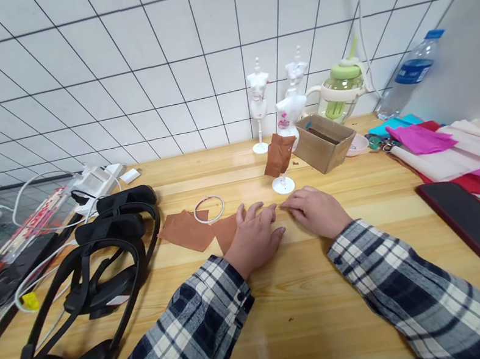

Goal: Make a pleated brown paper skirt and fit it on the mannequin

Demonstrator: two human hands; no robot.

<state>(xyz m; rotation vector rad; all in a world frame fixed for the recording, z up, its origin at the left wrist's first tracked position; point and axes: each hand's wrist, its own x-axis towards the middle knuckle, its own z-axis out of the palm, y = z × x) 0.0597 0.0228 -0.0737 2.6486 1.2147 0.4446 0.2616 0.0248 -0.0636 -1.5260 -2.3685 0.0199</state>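
My left hand (pixel 254 237) lies low over the table with its fingers spread, partly covering a piece of brown fabric (pixel 225 230). Just to its right is my right hand (pixel 316 210), its fingers drawn together and its fingertips close to the left index finger. Whatever may be between the right fingertips is too small to make out. Another brown fabric piece (pixel 187 231) lies flat to the left, with a thin silvery ring (pixel 210 218) partly over its edge. Beyond my hands, a small white mannequin (pixel 289 118) on a round base has crumpled brown fabric (pixel 279 154) around its lower part.
More mannequins (pixel 258 99) stand by the tiled wall. An open cardboard box (pixel 325 149), green-lidded cup (pixel 340 90) and water bottle (pixel 410 75) are back right. Coloured fabrics (pixel 471 148) and a phone (pixel 479 221) lie right; black headsets (pixel 95 279) and cables occupy the left.
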